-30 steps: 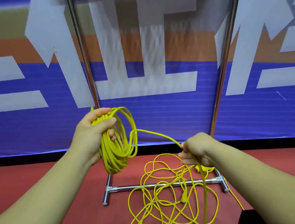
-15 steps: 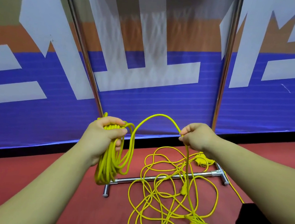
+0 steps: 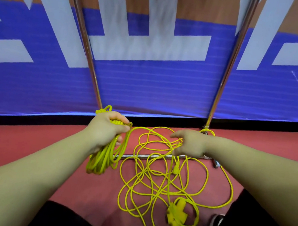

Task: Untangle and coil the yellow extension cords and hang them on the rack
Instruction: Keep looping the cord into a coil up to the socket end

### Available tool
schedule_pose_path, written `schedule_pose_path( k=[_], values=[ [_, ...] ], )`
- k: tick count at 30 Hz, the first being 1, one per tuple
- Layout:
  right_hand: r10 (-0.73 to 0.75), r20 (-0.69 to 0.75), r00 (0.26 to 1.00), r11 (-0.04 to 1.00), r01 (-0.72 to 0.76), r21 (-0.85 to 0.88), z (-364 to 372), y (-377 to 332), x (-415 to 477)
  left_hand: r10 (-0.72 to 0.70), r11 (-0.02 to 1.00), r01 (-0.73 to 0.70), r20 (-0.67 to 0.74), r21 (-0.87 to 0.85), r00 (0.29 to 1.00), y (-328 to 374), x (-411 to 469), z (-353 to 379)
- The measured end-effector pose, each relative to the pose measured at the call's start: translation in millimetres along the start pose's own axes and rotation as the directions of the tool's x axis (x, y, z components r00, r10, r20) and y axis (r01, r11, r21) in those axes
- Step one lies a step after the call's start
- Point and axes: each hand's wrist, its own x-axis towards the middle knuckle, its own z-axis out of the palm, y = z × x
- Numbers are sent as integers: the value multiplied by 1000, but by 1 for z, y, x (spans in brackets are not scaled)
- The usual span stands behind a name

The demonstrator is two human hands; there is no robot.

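Observation:
My left hand (image 3: 106,129) grips the top of a coil of yellow extension cord (image 3: 102,159), whose loops hang down below my fist. From the coil one strand runs right into a loose tangle of yellow cord (image 3: 156,175) spread on the red floor. My right hand (image 3: 190,144) hovers over that tangle with fingers spread and the forefinger pointing left; it holds no cord. A yellow multi-outlet plug end (image 3: 176,215) lies near the bottom of the tangle. The chrome rack (image 3: 93,78) stands behind, its base bar (image 3: 138,156) under the cord.
A blue, white and orange banner wall (image 3: 157,87) rises right behind the rack. The rack's right pole (image 3: 226,75) ends in a foot at the right (image 3: 216,163). My dark-clad legs and a shoe (image 3: 215,224) sit at the lower edge.
My right hand brought a loop over to the left hand, let go of the cord and dropped toward the tangle with fingers spread. The view tilted down.

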Motion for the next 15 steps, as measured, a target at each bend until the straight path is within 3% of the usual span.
schedule_pose_path(
  k=[2,7,15],
  values=[
    [6,81,997,992,4,-123,10,4,-4,-1,1000,1,16,18,1000,-9,3,9],
    [49,306,951,970,28,-241,59,35,-5,-19,994,11,75,105,997,-34,9,26],
    [137,391,910,988,-97,-119,173,95,31,-97,971,47,202,236,975,-67,13,54]
  ],
)
